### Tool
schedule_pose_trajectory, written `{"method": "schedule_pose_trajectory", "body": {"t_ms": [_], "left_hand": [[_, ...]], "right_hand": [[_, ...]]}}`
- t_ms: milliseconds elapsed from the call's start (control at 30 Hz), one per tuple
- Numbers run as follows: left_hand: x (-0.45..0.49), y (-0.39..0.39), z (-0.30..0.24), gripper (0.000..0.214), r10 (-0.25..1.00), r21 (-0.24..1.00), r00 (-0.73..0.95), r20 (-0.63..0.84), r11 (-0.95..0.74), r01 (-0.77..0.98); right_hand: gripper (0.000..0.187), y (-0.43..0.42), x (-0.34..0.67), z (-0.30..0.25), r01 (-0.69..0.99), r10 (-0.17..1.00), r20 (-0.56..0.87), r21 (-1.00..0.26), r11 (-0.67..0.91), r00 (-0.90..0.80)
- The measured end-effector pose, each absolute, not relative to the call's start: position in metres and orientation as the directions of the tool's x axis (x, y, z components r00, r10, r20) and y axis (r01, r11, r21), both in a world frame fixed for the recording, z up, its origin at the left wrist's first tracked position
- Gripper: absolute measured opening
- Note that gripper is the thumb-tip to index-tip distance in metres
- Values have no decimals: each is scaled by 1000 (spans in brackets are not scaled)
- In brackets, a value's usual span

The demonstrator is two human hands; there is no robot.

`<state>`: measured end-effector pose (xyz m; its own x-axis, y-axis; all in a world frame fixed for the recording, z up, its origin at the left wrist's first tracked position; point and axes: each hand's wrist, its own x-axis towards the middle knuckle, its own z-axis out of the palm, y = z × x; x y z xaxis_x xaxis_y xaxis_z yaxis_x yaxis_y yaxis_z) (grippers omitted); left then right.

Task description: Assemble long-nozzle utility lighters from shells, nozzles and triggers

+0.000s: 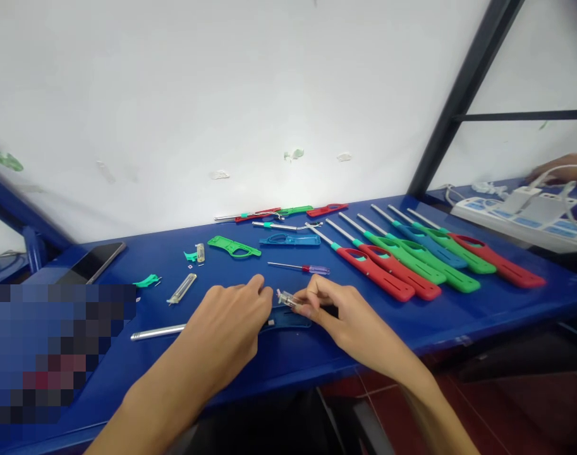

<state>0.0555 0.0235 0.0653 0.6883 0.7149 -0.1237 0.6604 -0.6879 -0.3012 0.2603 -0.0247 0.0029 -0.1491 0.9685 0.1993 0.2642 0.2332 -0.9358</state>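
Observation:
My left hand (234,319) lies with curled fingers on a blue lighter shell (288,319) that rests flat on the blue table (482,309). My right hand (335,309) pinches a small clear valve part (287,298) just above that shell. A silver metal tube (158,331) sticks out to the left from under my left hand. A small red-handled screwdriver (300,268) lies just beyond my hands.
Several finished red, green and blue long lighters (411,259) lie in a row at the right. Loose shells and small parts (234,248) are scattered behind my hands. A phone (96,262) lies at the left, and a power strip (520,218) sits at the far right, near another person's hand (560,167).

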Motion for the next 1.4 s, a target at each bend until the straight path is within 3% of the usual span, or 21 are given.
{"method": "schedule_pose_trajectory", "body": {"t_ms": [100, 267, 433, 733, 967, 1400], "left_hand": [[44, 27, 61, 33, 756, -188, 651, -73, -651, 735], [30, 31, 45, 24, 827, 292, 559, 65, -551, 782], [26, 34, 33, 21, 877, 518, 469, 99, -448, 729], [16, 35, 31, 24, 936, 587, 326, 134, -340, 735], [23, 31, 31, 20, 879, 542, 460, 127, -450, 710], [31, 20, 13, 22, 856, 513, 470, 217, -509, 691]], "right_hand": [[30, -25, 260, 5, 305, 968, 202, -922, 239, -149], [27, -26, 260, 9, 411, 958, 217, -868, 278, -188], [24, -27, 259, 9, 414, 951, 226, -861, 296, -210], [28, -27, 258, 7, 418, 961, 204, -869, 266, -187], [29, -26, 259, 5, 420, 956, 222, -862, 285, -194], [19, -23, 257, 4, 472, 952, 245, -827, 304, -185]]}}
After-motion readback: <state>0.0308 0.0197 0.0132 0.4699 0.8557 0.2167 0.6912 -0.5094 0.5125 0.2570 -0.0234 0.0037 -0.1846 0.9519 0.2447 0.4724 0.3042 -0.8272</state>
